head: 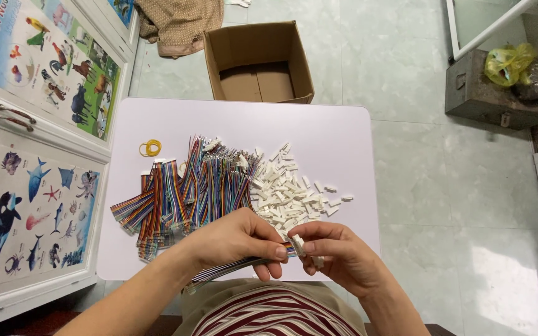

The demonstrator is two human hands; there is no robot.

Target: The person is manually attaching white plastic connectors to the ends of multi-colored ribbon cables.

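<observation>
item, my left hand [238, 239]: fingers curled shut around a rainbow ribbon cable [231, 267], its end pinched between thumb and forefinger, the rest trailing under the palm toward my lap. item, my right hand [337, 252]: fingertips closed on a small white connector housing [297, 244], touching the cable's end. on the white table [344, 134]: cable pile [188, 186], housing heap [284, 190], yellow rubber bands [151, 148].
</observation>
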